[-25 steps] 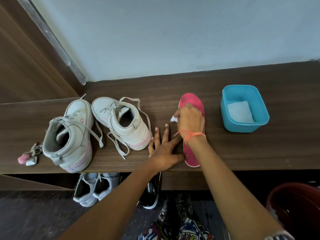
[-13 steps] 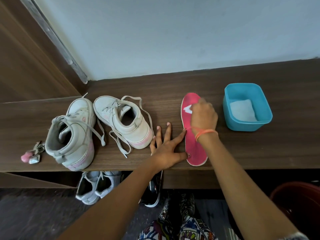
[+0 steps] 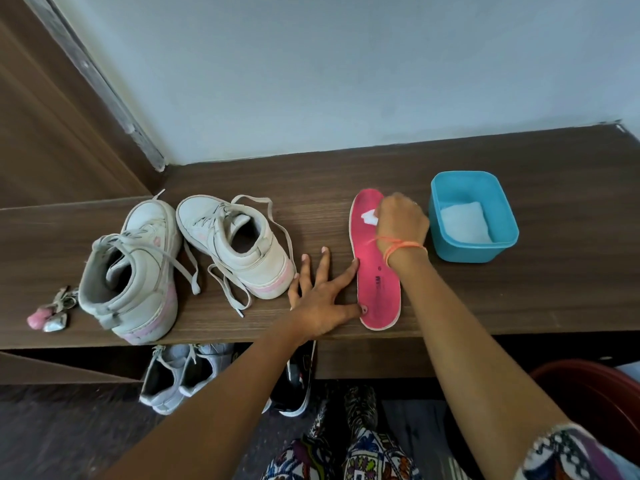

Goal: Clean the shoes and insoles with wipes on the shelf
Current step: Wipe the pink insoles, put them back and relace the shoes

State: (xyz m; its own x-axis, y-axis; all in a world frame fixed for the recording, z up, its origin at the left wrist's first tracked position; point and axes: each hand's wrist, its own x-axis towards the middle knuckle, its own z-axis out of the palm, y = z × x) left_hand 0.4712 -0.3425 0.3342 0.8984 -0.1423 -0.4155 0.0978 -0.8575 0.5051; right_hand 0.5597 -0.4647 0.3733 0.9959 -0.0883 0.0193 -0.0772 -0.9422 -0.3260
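Dark brown wood-grain shelf (image 3: 450,306) runs along a pale grey wall, with more shoes dimly visible underneath it. On its left part stand two white high-top sneakers with pink trim, the bigger-looking one (image 3: 133,271) nearest the edge and the other (image 3: 239,244) just beside it, laces loose across the wood. A teal square plastic tub (image 3: 474,216) holding folded white wipes sits to the right. Between sneakers and tub lies a pink foam insole (image 3: 375,282), flat, toe toward the wall. The left hand (image 3: 322,292) is spread flat on the shelf, thumb and forefinger touching the insole's edge. The right hand (image 3: 401,220), its grip closed on a small white wipe (image 3: 370,216), presses it on the insole's toe end. Small pink and silver trinkets (image 3: 50,313) lie far left
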